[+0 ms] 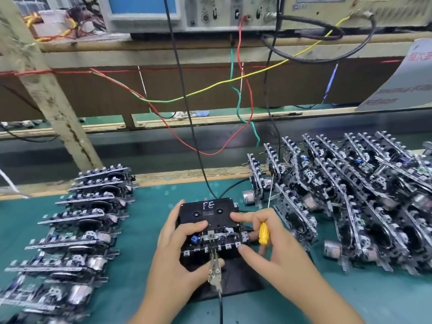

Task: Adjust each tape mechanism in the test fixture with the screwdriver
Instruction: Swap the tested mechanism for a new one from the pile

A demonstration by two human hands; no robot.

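A tape mechanism (217, 239) sits in the black test fixture (236, 279) on the green mat, with a black cassette (208, 212) marked "FE" on top. My left hand (173, 251) grips the mechanism's left side, thumb on the cassette, fingers curled by a metal clip (215, 268) at the front. My right hand (273, 242) holds the yellow-handled screwdriver (263, 232) in its curled fingers, its thin shaft pointing up. That hand's forefinger presses the cassette and its thumb touches the mechanism's front right corner.
Several tape mechanisms (77, 230) lie stacked in a row at the left. A larger pile of mechanisms (355, 197) fills the right. Red, green, yellow and black wires (238, 90) hang from test instruments (210, 12) on the shelf behind. A conveyor belt (163, 148) runs beyond the mat.
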